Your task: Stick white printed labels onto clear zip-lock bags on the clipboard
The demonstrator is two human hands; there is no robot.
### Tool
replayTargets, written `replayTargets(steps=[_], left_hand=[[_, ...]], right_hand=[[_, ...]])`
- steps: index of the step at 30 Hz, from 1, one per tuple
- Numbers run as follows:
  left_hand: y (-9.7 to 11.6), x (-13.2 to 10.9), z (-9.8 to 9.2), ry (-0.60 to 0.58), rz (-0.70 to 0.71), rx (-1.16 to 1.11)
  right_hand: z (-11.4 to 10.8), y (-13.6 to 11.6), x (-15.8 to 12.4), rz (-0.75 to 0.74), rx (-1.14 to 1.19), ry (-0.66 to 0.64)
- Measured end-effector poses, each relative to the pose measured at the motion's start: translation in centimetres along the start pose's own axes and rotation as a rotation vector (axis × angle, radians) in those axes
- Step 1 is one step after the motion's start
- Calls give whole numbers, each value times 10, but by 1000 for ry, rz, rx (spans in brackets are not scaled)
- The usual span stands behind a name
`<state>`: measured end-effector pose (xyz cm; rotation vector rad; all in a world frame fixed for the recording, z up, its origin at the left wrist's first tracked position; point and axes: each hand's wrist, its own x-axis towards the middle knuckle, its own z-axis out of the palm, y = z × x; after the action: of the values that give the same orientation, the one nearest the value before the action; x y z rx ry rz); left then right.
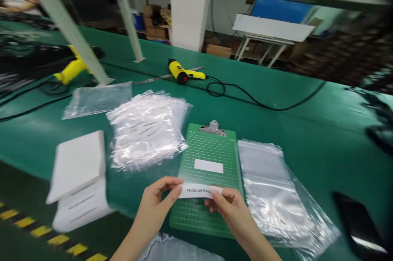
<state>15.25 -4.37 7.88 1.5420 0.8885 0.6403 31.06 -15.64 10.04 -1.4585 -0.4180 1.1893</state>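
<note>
The left hand (155, 205) and right hand (229, 214) pinch a white printed label (199, 191) over a green gridded clipboard (208, 150).

Each hand is nearly closed, finger and thumb gripping one end of the label, whose long axis runs left to right, its right end tilted slightly far, over the clipboard's near half. Clear plastic bags (276, 195) lie just right of the clipboard on the green counter (313, 130); a yellow heat gun (184, 71) sits farther off.

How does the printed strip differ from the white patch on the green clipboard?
The printed strip is held between left hand and right hand; the white patch lies flat on the green clipboard. The strip shows black print, the patch none. The strip is longer, narrower. Both are white.
</note>
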Motion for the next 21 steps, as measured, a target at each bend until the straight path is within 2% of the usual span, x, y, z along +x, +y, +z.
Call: replayTargets(steps=[3, 8, 10, 13, 15, 18, 21], left_hand=[[2, 9, 22, -141, -45, 11], [11, 29, 72, -343, 66, 172], [12, 36, 99, -383, 206, 290], [8, 40, 145, -421, 535, 510], [1, 39, 176, -531, 711, 634], [-6, 37, 210, -698, 828, 760], [3, 39, 219, -742, 863, 881]], right_hand=[[-24, -2, -15, -34, -61, 141], [-65, -6, -39, -32, -1, 396], [-84, -7, -51, -22, 20, 517], [-115, -7, -68, -52, 32, 731], [-137, -6, -79, -70, 61, 880], [-164, -3, -90, -72, 160, 1053], [-178, -3, -95, -94, 258, 1145]])
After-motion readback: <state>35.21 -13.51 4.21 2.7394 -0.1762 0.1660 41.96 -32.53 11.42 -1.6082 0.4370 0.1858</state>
